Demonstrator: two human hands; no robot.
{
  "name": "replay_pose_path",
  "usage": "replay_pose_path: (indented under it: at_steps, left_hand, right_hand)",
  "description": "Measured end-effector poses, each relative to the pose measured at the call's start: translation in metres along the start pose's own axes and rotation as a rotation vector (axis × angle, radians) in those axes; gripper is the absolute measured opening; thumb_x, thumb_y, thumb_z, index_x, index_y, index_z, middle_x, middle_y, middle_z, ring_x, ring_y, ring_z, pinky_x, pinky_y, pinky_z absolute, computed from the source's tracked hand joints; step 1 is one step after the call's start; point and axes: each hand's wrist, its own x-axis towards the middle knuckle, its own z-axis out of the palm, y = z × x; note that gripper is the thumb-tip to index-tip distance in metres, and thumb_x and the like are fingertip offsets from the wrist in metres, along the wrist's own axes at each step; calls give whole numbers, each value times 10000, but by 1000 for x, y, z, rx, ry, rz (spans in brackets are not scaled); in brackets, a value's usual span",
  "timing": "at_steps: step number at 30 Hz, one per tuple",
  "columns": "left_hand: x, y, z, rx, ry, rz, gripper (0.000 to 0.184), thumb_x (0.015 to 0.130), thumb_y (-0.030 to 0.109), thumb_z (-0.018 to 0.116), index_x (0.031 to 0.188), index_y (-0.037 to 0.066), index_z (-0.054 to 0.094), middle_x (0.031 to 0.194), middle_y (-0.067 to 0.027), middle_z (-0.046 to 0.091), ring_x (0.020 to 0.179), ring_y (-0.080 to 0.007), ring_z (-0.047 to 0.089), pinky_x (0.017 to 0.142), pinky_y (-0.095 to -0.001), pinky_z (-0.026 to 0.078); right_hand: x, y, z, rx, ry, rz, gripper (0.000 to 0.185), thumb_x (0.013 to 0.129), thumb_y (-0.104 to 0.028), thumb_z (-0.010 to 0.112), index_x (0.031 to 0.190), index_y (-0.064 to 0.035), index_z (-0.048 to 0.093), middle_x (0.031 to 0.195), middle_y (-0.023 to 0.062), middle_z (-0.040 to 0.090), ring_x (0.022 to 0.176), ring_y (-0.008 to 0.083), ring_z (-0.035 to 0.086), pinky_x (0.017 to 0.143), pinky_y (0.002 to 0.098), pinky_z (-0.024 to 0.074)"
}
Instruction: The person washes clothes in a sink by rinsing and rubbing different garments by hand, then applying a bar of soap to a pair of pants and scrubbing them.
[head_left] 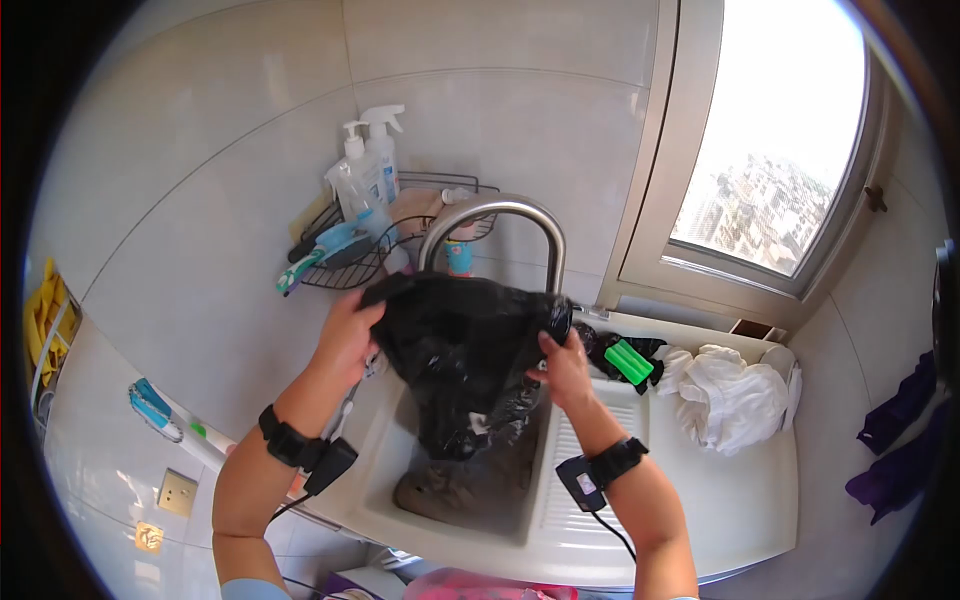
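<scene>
Both hands hold up a wet black cloth or garment (455, 340) by its two upper corners, above the sink basin (385, 500). My left hand (348, 335) is closed on its left corner, and my right hand (562, 368) grips its right edge beside the tap. The cloth hangs down in folds, with a small white patch near its lower end. Below it, greyish water and a submerged brownish item (440, 492) show in the basin. The curved metal tap (495, 205) rises behind the cloth, its outlet partly hidden.
A corner wire rack (350, 272) holds bottles and brushes. On the ribbed washboard side (590, 470), a green brush or block (628, 362) lies on black material beside a bundled white cloth (735, 400). A window (770, 150) is at right; dark purple cloths (900, 440) hang at far right.
</scene>
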Motion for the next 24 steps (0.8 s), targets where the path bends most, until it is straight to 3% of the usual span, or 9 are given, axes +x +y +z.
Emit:
replay_pose_path:
  at_steps: [5,7,9,11,13,15,18,21,24]
  left_hand:
    - [-14,-88,-45,155,155,-180,193,835,105,516,1011,26,518,816,-50,589,667,-165,575,490,-299,436]
    - [6,-179,-75,554,311,63,224,825,69,509,1042,16,486,815,-107,588,721,-265,579,609,-359,445]
    - [1,-231,-76,659,329,30,370,803,41,508,1159,29,408,973,-214,527,898,-364,515,731,-407,409]
    - [0,-304,-84,1088,218,317,580,781,112,538,1294,77,271,1141,-303,378,1054,-428,390,812,-424,393]
    - [-10,-324,-60,1223,-45,6,767,745,277,595,1356,98,168,1253,-316,245,1109,-463,315,890,-463,356]
    - [-12,-314,-29,1362,-226,-168,833,719,370,602,1365,98,153,1274,-309,236,1124,-470,303,921,-485,329]
    - [12,-349,-24,1428,-409,-374,891,695,454,609,1373,103,151,1310,-305,200,1163,-486,254,936,-515,308]
    - [45,-406,-34,1530,-503,-405,919,690,495,601,1376,96,136,1323,-302,211,1191,-474,250,939,-505,318]
    - [74,-421,-37,1468,-556,-452,898,688,539,577,1349,54,210,1280,-284,321,1179,-429,326,946,-465,328]
  right_hand:
    - [-2,0,-3,-231,71,-226,263,822,-134,525,1052,-40,437,971,126,514,885,265,510,675,407,481]
    - [15,49,-19,-514,149,-481,266,799,-98,515,1037,-6,441,854,190,525,728,352,532,667,403,444]
    - [16,101,-26,-675,233,-511,317,767,-53,520,1063,0,421,906,238,492,834,421,484,760,455,396]
    - [18,168,-36,-935,247,-593,471,733,-74,567,1154,-3,367,1069,249,441,992,430,423,775,474,388]
    - [-3,196,-25,-1128,147,-351,727,690,-99,614,1298,-24,223,1203,251,328,1057,448,356,873,474,358]
    - [-11,235,-23,-1217,-16,-166,840,677,-173,623,1354,-71,136,1306,256,212,1137,482,277,909,555,309]
    - [-14,272,-1,-1614,-274,137,848,690,-234,605,1371,-102,118,1353,255,143,1214,468,195,913,635,244]
    - [11,309,0,-1681,-320,141,868,701,-351,623,1382,-158,120,1393,231,96,1245,452,170,855,700,223]
    - [44,321,-4,-1634,-338,138,745,743,-299,573,1367,-171,186,1372,212,189,1224,428,230,873,666,252]
